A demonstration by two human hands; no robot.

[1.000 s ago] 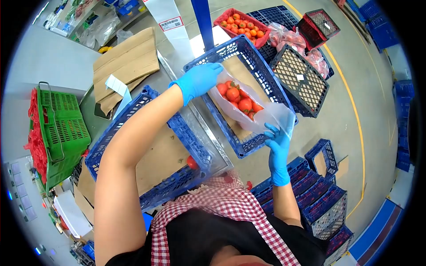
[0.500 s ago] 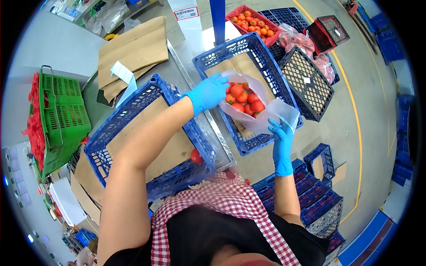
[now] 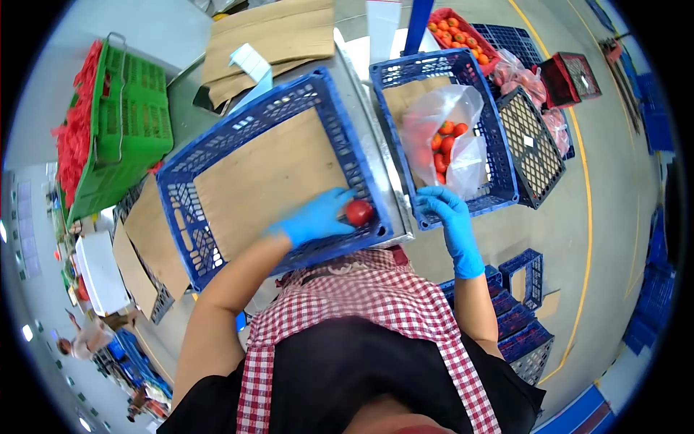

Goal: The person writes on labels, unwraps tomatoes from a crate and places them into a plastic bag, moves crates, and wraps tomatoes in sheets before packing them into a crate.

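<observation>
Inside the left blue crate, my left hand, blue-gloved and slightly blurred, reaches to a single red tomato in the near right corner. Its fingers are apart on either side of the tomato; whether they touch it is unclear. The second blue crate holds a translucent plastic bag with its mouth open and several tomatoes showing inside. At that crate's near rim, just below the bag, is my right hand, also gloved, with loosely bent, parted fingers and nothing visible in them.
Flat cardboard lies behind the left crate. A green crate with red netting stands at left. Beyond the bag are a red-lined crate of tomatoes, a dark crate and filled bags. More blue crates sit lower right.
My left hand has left the bag and moved down-left to the lone tomato. My right hand has let go of the bag's edge and dropped to the crate rim. The bag now rests in the crate.
</observation>
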